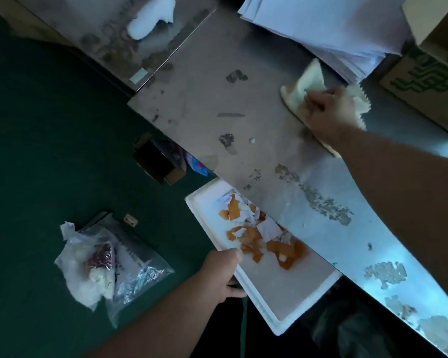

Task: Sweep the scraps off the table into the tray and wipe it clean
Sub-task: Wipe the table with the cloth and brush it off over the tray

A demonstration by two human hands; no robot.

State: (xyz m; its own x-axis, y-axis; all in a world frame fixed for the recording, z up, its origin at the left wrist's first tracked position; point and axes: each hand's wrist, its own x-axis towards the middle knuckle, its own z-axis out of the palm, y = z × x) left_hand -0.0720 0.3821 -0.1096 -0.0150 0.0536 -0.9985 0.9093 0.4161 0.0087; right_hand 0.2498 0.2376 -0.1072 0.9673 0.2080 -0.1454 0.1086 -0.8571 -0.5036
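Note:
A white foam tray [282, 301] is held against the near edge of the worn metal table [212, 104]. Orange and white scraps [259, 233] lie piled in its far half. My left hand [224, 273] grips the tray's left rim, thumb on top and fingers under. My right hand [329, 112] grips a cream cloth [299, 93] and presses it on the table's far right part. A small white crumb [252, 141] sits on the table between cloth and tray.
A stack of white paper [326, 24] and a cardboard box [429, 81] stand at the table's far right. A white wad [150, 18] lies on the far surface. On the green floor are plastic bags [101, 262] and a small open box [155, 161].

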